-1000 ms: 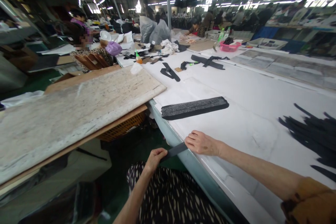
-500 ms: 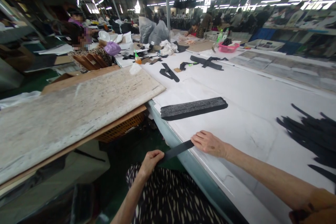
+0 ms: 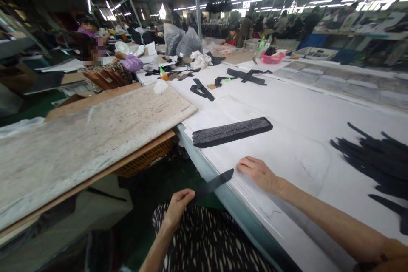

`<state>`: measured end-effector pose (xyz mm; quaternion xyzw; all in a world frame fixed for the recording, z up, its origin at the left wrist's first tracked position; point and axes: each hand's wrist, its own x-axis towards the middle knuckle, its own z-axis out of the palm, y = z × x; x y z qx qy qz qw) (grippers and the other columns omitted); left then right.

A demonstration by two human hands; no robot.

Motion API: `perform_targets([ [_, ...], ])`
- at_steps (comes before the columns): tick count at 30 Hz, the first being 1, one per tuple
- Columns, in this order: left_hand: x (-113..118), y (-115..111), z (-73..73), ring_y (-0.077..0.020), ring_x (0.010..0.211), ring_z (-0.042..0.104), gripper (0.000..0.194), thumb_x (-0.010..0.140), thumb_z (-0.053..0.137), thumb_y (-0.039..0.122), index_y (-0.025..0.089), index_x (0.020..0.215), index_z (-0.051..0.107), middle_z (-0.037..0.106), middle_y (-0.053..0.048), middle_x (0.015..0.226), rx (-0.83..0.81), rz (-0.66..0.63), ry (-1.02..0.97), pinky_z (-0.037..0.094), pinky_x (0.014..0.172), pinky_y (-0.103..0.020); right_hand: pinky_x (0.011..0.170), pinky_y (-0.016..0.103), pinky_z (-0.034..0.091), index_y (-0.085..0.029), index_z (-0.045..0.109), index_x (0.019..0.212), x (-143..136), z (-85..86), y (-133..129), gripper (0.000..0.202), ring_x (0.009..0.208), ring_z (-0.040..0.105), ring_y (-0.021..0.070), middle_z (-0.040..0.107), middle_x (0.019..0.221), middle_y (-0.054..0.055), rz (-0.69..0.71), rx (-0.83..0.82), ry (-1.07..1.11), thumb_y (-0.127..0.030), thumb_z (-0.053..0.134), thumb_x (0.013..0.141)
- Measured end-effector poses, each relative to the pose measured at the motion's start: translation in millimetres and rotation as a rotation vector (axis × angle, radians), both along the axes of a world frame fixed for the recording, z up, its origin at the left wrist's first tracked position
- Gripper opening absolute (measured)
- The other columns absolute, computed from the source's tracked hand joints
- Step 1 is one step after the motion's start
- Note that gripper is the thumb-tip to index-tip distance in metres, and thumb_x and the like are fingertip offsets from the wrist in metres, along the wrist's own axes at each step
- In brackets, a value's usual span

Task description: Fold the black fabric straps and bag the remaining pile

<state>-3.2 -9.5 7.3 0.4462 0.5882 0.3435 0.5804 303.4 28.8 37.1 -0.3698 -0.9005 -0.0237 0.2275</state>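
A black strip [image 3: 214, 183] is pinched at its near end by my left hand [image 3: 182, 204], in front of the table edge. Its far end, cut at a slant, is free and points toward my right hand [image 3: 256, 173]. That hand rests on the white table [image 3: 287, 136] near its edge, apart from the strip, with its fingers bent down together; whatever is under them is hidden. Beyond it lies a neat stack of black strips [image 3: 232, 131] with greyish edges. A loose heap of black strips [image 3: 372, 157] is at the right.
A worn pale board [image 3: 95, 136] stands at the left above an orange crate [image 3: 145, 157]. Farther back are more black pieces [image 3: 247, 76], a glue bottle [image 3: 163, 74], a pink basket [image 3: 272, 57] and grey bags [image 3: 188, 42]. A person [image 3: 92, 57] is at the back left.
My right hand has let go of the strip's far end and moved slightly right. My left hand still holds the near end. The camera view has shifted slightly.
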Motion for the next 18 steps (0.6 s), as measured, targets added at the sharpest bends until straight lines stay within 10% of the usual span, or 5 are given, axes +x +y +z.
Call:
perform_targets([
  [7, 29.3, 7.7, 29.1, -0.0111, 0.056, 0.036, 0.033, 0.068, 0.062, 0.046, 0.016, 0.057, 0.058, 0.044, 0.003, 0.054, 0.098, -0.094, 0.023, 0.028, 0.053, -0.023, 0.075, 0.029, 0.049, -0.017, 0.058, 0.102, -4.9, 26.7, 11.9, 0.028, 0.082, 0.060, 0.0157, 0.061, 0.099, 0.007, -0.300, -0.264, 0.480, -0.014, 0.034, 0.089],
  [12, 55.6, 16.4, 48.5, -0.0127, 0.057, 0.038, 0.034, 0.075, 0.054, 0.044, 0.016, 0.057, 0.060, 0.047, 0.002, 0.054, 0.294, -0.183, 0.206, 0.030, 0.054, -0.024, 0.076, 0.024, 0.044, -0.020, 0.061, 0.087, -55.5, 59.6, 7.1, 0.015, 0.082, 0.057, 0.0135, 0.062, 0.087, 0.002, 0.023, -0.499, 0.148, -0.026, 0.047, 0.089],
  [18, 50.3, 29.1, 16.0, -0.0187, 0.060, 0.050, 0.035, 0.073, 0.056, 0.048, 0.020, 0.054, 0.065, 0.055, -0.003, 0.055, 0.324, -0.204, 0.384, 0.037, 0.057, -0.028, 0.059, 0.021, 0.037, -0.020, 0.056, 0.059, -67.7, 48.6, 3.4, 0.030, 0.058, 0.049, 0.0117, 0.053, 0.060, -0.002, -0.086, -0.715, 0.168, -0.035, 0.048, 0.084],
])
